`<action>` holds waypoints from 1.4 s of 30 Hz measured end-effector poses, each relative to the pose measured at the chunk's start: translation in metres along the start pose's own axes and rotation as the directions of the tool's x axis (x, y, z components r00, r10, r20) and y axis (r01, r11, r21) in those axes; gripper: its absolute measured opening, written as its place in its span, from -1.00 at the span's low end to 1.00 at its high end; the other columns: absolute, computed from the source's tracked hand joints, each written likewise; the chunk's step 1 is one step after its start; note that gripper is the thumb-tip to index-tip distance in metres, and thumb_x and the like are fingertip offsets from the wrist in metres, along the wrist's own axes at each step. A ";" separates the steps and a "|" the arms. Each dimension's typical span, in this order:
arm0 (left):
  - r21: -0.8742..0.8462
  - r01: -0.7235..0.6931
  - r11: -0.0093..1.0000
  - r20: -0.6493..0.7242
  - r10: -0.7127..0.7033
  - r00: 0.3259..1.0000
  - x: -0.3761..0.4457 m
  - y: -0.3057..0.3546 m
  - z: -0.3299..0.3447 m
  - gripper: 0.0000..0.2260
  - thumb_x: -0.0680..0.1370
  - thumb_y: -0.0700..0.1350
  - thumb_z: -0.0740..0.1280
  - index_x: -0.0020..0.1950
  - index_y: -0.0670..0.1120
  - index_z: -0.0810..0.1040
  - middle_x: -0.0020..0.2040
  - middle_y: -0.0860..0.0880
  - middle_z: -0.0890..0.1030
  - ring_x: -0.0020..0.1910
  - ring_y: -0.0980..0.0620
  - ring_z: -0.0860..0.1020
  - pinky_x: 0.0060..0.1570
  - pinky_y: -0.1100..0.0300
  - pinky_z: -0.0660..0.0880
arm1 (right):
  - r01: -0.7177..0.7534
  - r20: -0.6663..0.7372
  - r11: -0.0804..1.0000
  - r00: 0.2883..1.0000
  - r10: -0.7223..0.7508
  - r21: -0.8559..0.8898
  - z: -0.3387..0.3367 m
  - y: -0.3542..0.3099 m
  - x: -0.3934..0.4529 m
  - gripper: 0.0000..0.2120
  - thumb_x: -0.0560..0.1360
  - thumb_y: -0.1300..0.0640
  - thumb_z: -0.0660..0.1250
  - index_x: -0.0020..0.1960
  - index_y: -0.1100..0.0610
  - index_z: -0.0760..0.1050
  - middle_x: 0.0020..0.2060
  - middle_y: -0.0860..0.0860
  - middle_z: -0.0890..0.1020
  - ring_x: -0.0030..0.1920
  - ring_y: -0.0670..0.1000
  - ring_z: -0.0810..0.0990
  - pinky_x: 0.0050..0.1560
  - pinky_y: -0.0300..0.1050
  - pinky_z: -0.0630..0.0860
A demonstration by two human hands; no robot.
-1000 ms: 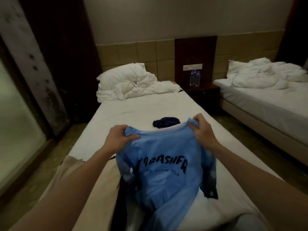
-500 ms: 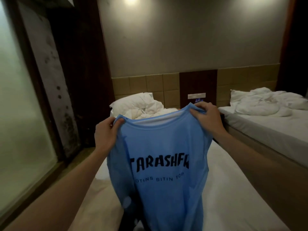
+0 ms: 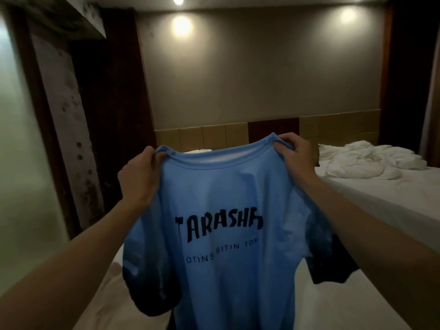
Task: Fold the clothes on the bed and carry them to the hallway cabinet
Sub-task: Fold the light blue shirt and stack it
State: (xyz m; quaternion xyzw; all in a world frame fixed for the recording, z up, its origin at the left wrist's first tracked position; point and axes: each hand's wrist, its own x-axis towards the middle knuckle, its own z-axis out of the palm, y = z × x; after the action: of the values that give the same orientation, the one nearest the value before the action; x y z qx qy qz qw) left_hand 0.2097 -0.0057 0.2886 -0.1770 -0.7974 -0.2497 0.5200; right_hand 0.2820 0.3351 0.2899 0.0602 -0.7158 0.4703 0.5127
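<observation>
Blue T-shirt hangs above the bed, print facing the camera. Left hand clenched on one shoulder, right hand pinching the other beside the collar.

Dim, soft, ceiling spotlights glaring

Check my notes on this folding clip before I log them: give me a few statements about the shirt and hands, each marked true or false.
1. Both hands grip the blue T-shirt at the shoulders. True: left hand, right hand.
2. The shirt lies flat on the bed. False: it hangs in the air above the bed.
3. Its print is black lettering. True.
4. The second bed is neatly made. False: crumpled white bedding lies on it.
</observation>
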 end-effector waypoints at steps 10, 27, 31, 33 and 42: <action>0.050 -0.061 0.997 0.248 0.046 0.968 -0.009 -0.051 0.145 -0.76 0.66 -0.04 0.20 -0.17 -0.09 0.36 -0.23 -0.13 0.54 -0.26 -0.16 0.53 -0.34 0.00 0.39 | -0.116 0.062 0.964 0.989 0.135 -0.239 0.043 0.136 0.022 -0.95 0.48 0.01 0.41 -0.07 -0.12 0.58 -0.07 0.00 0.64 0.01 -0.02 0.57 0.05 -0.10 0.49; 0.085 0.147 0.985 0.689 -0.165 0.705 -0.193 -0.168 0.529 -0.85 0.58 -0.25 0.26 -0.17 -0.12 0.37 -0.19 -0.24 0.52 -0.16 -0.25 0.46 -0.20 0.03 0.22 | -0.373 0.149 0.645 0.781 0.606 -0.667 0.171 0.521 -0.056 -0.91 0.56 0.10 0.30 -0.06 0.01 0.58 -0.12 -0.01 0.63 0.07 0.13 0.54 0.04 -0.01 0.15; 0.021 0.153 0.988 0.657 -0.129 0.742 -0.231 -0.179 0.562 -0.83 0.58 -0.18 0.19 -0.21 -0.07 0.31 -0.26 -0.18 0.47 -0.24 -0.16 0.41 -0.24 0.04 0.21 | -0.371 0.167 0.592 0.732 0.660 -0.715 0.187 0.568 -0.091 -0.89 0.56 0.11 0.30 -0.04 0.06 0.60 -0.11 0.03 0.65 0.05 0.13 0.55 0.03 -0.04 0.13; 0.008 0.171 0.985 0.608 -0.141 0.781 -0.236 -0.178 0.567 -0.80 0.60 -0.10 0.12 -0.22 -0.09 0.33 -0.28 -0.17 0.46 -0.26 -0.12 0.37 -0.24 0.02 0.22 | -0.368 0.165 0.548 0.699 0.696 -0.751 0.187 0.585 -0.107 -0.88 0.56 0.09 0.31 -0.04 0.08 0.60 -0.10 0.08 0.66 0.05 0.18 0.55 0.03 -0.02 0.16; 0.195 0.372 0.908 0.619 -0.408 0.671 -0.225 -0.185 0.495 -0.69 0.68 0.03 0.13 0.15 -0.20 0.47 0.14 -0.19 0.50 0.12 -0.23 0.48 0.14 -0.10 0.35 | -0.328 0.255 0.546 0.627 0.736 -0.771 0.160 0.557 -0.119 -0.59 0.64 0.07 0.20 0.43 0.22 0.36 0.33 0.24 0.47 0.31 0.27 0.45 0.31 0.16 0.38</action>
State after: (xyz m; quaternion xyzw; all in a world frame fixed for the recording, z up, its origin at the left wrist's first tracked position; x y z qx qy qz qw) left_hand -0.1681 0.1267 -0.1228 -0.0641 -0.9523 -0.2571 0.1516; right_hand -0.0870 0.4768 -0.1501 -0.2239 -0.9278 0.2849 0.0891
